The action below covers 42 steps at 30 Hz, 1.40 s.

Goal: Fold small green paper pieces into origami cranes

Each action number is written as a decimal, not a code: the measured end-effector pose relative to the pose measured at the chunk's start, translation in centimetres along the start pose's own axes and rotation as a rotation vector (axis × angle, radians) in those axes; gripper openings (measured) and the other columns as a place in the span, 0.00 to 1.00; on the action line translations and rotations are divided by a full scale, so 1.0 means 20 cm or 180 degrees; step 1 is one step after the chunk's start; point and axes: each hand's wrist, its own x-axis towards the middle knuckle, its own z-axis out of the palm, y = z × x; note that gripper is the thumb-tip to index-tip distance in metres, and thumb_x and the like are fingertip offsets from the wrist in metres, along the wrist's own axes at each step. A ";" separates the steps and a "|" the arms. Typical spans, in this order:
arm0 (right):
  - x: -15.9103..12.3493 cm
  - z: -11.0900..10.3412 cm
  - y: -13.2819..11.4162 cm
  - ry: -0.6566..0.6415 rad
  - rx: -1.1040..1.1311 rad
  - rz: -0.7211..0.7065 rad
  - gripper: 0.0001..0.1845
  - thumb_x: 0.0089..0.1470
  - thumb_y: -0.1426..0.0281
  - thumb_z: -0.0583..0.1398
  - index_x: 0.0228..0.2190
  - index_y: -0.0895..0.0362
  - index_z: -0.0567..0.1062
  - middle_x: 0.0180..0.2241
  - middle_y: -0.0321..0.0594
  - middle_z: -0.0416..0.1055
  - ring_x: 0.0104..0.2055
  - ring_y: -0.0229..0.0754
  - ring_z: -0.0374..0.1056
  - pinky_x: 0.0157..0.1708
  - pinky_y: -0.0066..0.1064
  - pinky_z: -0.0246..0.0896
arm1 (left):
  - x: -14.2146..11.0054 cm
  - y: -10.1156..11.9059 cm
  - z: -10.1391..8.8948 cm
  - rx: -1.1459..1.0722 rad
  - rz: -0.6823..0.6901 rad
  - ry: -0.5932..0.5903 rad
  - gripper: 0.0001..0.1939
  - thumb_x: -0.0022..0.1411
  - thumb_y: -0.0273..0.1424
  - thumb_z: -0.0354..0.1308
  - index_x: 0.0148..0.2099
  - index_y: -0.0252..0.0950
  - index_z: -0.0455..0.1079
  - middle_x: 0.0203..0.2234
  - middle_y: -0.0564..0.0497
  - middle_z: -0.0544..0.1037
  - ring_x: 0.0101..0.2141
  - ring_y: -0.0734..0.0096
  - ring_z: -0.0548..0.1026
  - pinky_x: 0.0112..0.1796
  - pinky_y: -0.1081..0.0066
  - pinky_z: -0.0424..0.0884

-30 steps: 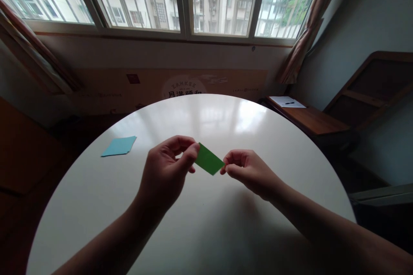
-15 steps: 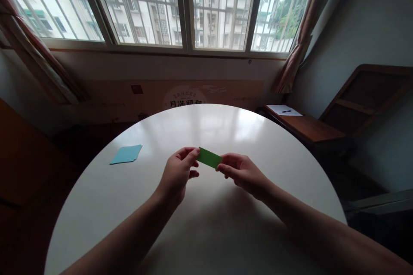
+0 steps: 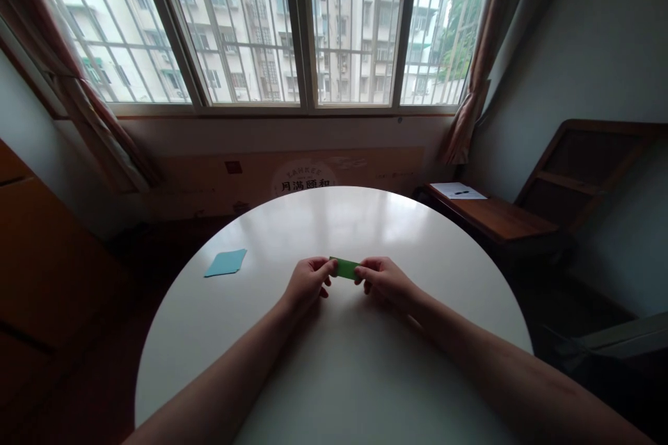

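Note:
A small folded green paper [image 3: 344, 268] is held between both my hands, low over the round white table [image 3: 334, 361]. My left hand [image 3: 307, 283] pinches its left end with thumb and fingers closed. My right hand [image 3: 383, 280] pinches its right end the same way. Only a short strip of the green paper shows between the fingertips. Both forearms stretch out over the table towards its middle.
A light blue paper [image 3: 225, 263] lies flat on the left part of the table. A wooden side desk [image 3: 490, 212] with a white sheet and a pen stands at the right. A large barred window [image 3: 292, 21] and a cardboard panel are behind the table.
Both hands have moved away from me and down towards the table with the green paper. The view has risen, so the hands look smaller. Less green paper shows between the fingers.

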 end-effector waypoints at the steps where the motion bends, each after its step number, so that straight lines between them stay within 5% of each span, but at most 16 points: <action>1: 0.00 0.00 0.00 0.0084 0.0080 0.0020 0.15 0.51 0.60 0.64 0.31 0.62 0.76 0.27 0.42 0.74 0.22 0.35 0.64 0.14 0.22 0.47 | 0.00 0.00 0.00 -0.0007 -0.0014 0.0032 0.17 0.52 0.42 0.64 0.29 0.31 0.75 0.20 0.50 0.70 0.21 0.72 0.66 0.16 0.75 0.64; 9: 0.02 0.02 -0.03 0.0623 0.0483 0.0374 0.12 0.58 0.63 0.57 0.38 0.60 0.71 0.36 0.44 0.72 0.27 0.34 0.66 0.15 0.20 0.47 | 0.03 -0.01 -0.04 -0.0127 -0.0401 0.0118 0.16 0.56 0.40 0.64 0.32 0.30 0.75 0.25 0.48 0.74 0.23 0.75 0.67 0.19 0.77 0.60; 16: 0.10 0.01 -0.08 0.0384 0.0542 0.0980 0.16 0.59 0.58 0.58 0.40 0.58 0.73 0.44 0.48 0.73 0.26 0.35 0.69 0.16 0.21 0.50 | 0.14 0.01 -0.03 -0.0081 -0.1106 0.0124 0.12 0.67 0.37 0.57 0.41 0.31 0.71 0.30 0.52 0.75 0.22 0.79 0.67 0.24 0.75 0.66; 21: 0.11 0.02 -0.09 0.0125 0.0532 0.0794 0.19 0.56 0.55 0.63 0.42 0.56 0.76 0.45 0.47 0.75 0.31 0.37 0.72 0.18 0.21 0.54 | 0.15 0.02 0.00 -0.0130 -0.0994 0.0211 0.15 0.62 0.40 0.61 0.42 0.31 0.73 0.34 0.47 0.78 0.22 0.79 0.66 0.23 0.76 0.63; 28: 0.08 0.02 -0.04 0.0021 0.0196 0.0296 0.16 0.48 0.60 0.68 0.31 0.61 0.78 0.31 0.45 0.75 0.26 0.37 0.68 0.14 0.21 0.53 | 0.09 0.02 -0.03 -0.0044 -0.0727 -0.0144 0.26 0.49 0.49 0.67 0.39 0.29 0.76 0.27 0.46 0.75 0.26 0.71 0.70 0.22 0.75 0.64; 42: 0.07 0.01 -0.02 0.0080 0.0155 0.0020 0.19 0.51 0.56 0.65 0.31 0.61 0.74 0.29 0.42 0.75 0.25 0.39 0.72 0.11 0.20 0.56 | 0.07 0.07 -0.03 0.0472 -0.0642 -0.0382 0.22 0.54 0.47 0.60 0.33 0.29 0.75 0.22 0.48 0.73 0.26 0.69 0.71 0.22 0.74 0.65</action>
